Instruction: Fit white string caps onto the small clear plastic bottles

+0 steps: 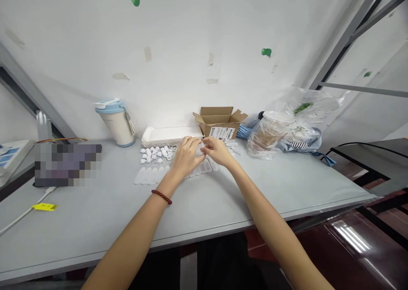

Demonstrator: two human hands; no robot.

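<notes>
My left hand (186, 156) and my right hand (217, 151) meet over the grey table (95, 213), fingers pinched together on a small clear plastic tube (202, 144) held between them. A red bead bracelet sits on my left wrist. Under and beside the hands lies a row of clear plastic tubes (149, 175). Behind them is a cluster of small white caps (156, 153). What the fingertips do with the tube is too small to make out.
A stack of white trays (170, 136) and an open cardboard box (219, 122) stand behind the hands. A blue-lidded jug (116, 122) is at the back left, plastic bags with a cup (280, 133) at the back right. A white cable with yellow tag (43, 206) lies left.
</notes>
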